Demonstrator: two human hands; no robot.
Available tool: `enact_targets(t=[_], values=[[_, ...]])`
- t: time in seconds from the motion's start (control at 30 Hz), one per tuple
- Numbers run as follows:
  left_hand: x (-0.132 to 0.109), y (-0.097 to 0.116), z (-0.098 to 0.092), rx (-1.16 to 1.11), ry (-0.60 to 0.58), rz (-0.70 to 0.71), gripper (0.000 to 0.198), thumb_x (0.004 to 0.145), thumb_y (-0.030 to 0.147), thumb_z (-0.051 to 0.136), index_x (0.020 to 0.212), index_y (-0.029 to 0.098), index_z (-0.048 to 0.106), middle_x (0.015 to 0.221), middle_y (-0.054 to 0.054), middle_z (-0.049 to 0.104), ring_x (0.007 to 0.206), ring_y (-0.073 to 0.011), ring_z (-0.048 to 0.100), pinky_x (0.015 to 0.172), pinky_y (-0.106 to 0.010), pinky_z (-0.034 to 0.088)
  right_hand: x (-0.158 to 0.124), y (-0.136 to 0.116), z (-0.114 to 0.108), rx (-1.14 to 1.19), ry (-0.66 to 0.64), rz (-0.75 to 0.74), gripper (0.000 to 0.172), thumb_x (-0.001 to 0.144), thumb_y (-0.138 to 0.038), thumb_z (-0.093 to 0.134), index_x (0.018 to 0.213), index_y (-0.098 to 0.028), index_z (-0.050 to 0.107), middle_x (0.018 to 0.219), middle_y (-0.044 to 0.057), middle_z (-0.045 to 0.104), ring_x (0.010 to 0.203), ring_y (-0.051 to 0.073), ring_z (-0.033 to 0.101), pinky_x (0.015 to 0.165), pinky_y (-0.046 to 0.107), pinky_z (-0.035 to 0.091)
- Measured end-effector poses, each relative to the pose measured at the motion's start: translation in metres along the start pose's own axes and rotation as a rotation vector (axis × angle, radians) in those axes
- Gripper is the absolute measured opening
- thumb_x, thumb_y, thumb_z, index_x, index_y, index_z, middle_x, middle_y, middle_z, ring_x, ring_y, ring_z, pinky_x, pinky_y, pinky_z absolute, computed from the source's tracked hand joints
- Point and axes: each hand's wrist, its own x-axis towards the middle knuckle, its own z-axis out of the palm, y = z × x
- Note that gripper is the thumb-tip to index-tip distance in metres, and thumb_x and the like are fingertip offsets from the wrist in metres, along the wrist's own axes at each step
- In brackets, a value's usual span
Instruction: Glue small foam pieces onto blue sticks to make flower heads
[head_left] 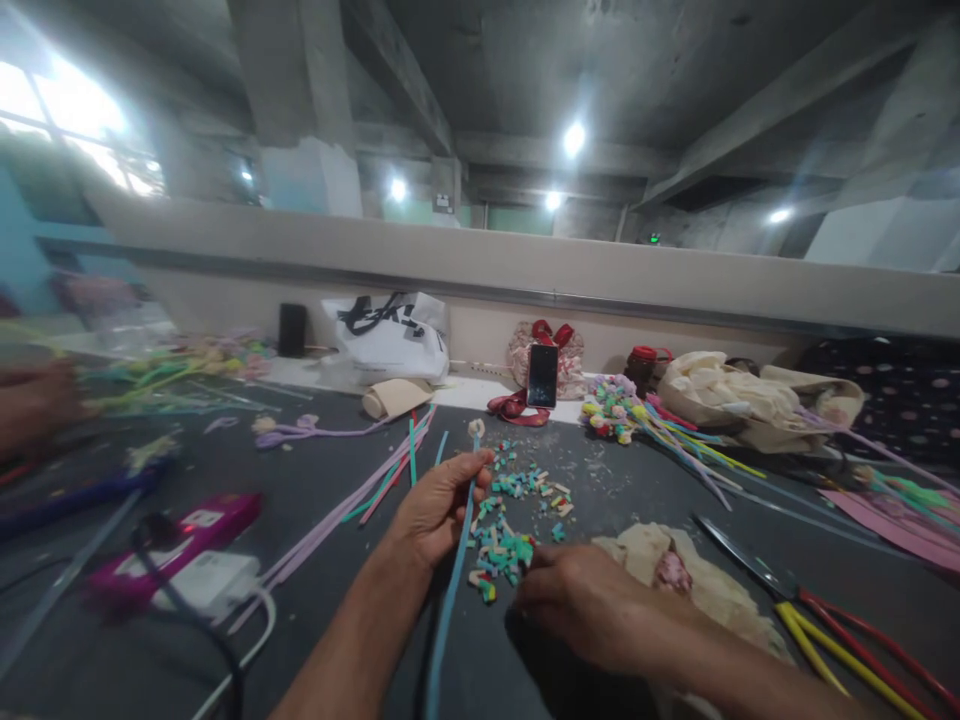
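My left hand pinches a long, thin blue stem near its top, fingers closed. A small cream piece sits at the stem's upper tip, and the lower end runs down past my forearm. My right hand is at the near right edge of a pile of small coloured bits, mostly green, with some cream, red and yellow. Its fingers are drawn together and point down into the pile. Whatever lies between them is hidden.
Lilac stems lie left, beyond a magenta power strip and white plug. Scissors with red and yellow handles lie right, beside a crumpled cream cloth. A phone stands behind. Another person's blurred hand shows far left.
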Motion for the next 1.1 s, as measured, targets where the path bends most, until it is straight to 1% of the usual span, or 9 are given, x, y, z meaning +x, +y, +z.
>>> enact_targets(t=[0.1,0.27,0.37,0.47,0.57,0.73,0.83,0.97,1.1], values=[[0.004,-0.004,-0.006,0.057,-0.012,-0.006,0.012,0.063,0.019,0.064,0.072,0.012,0.06,0.049,0.002,0.055,0.035,-0.0027,0.047,0.025,-0.007,0.022,0.012,0.007,0.002,-0.273,-0.016,0.061,0.023,0.073,-0.017,0.046,0.089,-0.022,0.062,0.088,0.005,0.061,0.068,0.016,0.058,0.056,0.023,0.036],[0.007,-0.008,-0.01,0.136,-0.032,0.033,0.018,0.062,0.026,0.067,0.072,0.013,0.059,0.052,0.004,0.054,0.037,-0.0017,0.047,0.027,-0.007,0.023,0.023,0.027,-0.017,-0.279,0.106,0.139,0.023,0.08,-0.021,0.041,0.094,-0.019,0.059,0.09,0.007,0.061,0.082,0.018,0.057,0.067,0.024,0.037],[0.006,-0.009,-0.009,0.16,-0.053,0.045,0.019,0.061,0.027,0.067,0.068,0.013,0.057,0.053,0.003,0.054,0.038,-0.0022,0.047,0.028,-0.008,0.024,0.017,0.022,-0.019,-0.257,0.093,0.111,0.023,0.08,-0.018,0.04,0.089,-0.019,0.06,0.084,0.004,0.063,0.077,0.014,0.057,0.066,0.021,0.037],[0.004,-0.012,-0.005,0.173,-0.087,0.049,0.02,0.061,0.029,0.067,0.063,0.013,0.055,0.052,0.003,0.053,0.036,-0.0022,0.044,0.028,-0.01,0.024,0.01,0.006,-0.006,-0.264,0.027,0.027,0.024,0.076,-0.013,0.043,0.089,-0.022,0.061,0.087,0.002,0.062,0.078,0.013,0.057,0.064,0.019,0.037],[0.004,-0.016,-0.004,0.183,-0.107,0.054,0.022,0.061,0.031,0.066,0.063,0.013,0.055,0.051,0.003,0.053,0.035,-0.0022,0.043,0.028,-0.011,0.023,0.01,-0.002,0.006,-0.356,-0.047,-0.057,0.025,0.076,-0.014,0.045,0.093,-0.024,0.06,0.09,0.003,0.061,0.076,0.013,0.057,0.061,0.02,0.036],[0.008,-0.019,-0.007,0.197,-0.088,0.073,0.024,0.061,0.034,0.066,0.066,0.013,0.056,0.052,0.003,0.054,0.037,-0.0027,0.045,0.029,-0.01,0.022,0.022,0.016,-0.002,-0.497,-0.012,-0.005,0.019,0.079,-0.016,0.043,0.082,-0.02,0.061,0.08,0.003,0.061,0.069,0.013,0.058,0.056,0.021,0.035],[0.009,-0.02,-0.008,0.206,-0.09,0.068,0.025,0.06,0.035,0.066,0.064,0.013,0.055,0.052,0.003,0.053,0.037,-0.0023,0.044,0.03,-0.01,0.021,0.029,0.026,-0.009,-0.53,0.018,-0.015,0.021,0.081,-0.015,0.04,0.089,-0.021,0.059,0.087,0.004,0.061,0.073,0.014,0.058,0.057,0.021,0.034],[0.009,-0.021,-0.006,0.226,-0.097,0.057,0.026,0.062,0.035,0.065,0.059,0.013,0.052,0.051,0.003,0.053,0.037,-0.0023,0.043,0.03,-0.011,0.023,0.038,0.024,-0.002,-0.573,0.005,-0.097,0.024,0.08,-0.013,0.039,0.094,-0.022,0.057,0.099,0.006,0.058,0.071,0.016,0.057,0.054,0.024,0.032],[0.008,-0.022,-0.004,0.246,-0.093,0.055,0.026,0.062,0.035,0.064,0.059,0.013,0.052,0.05,0.003,0.052,0.037,-0.0023,0.043,0.03,-0.011,0.023,0.048,0.025,0.005,-0.563,-0.007,-0.16,0.02,0.082,-0.018,0.038,0.091,-0.019,0.057,0.096,0.008,0.058,0.069,0.016,0.056,0.055,0.025,0.032]])
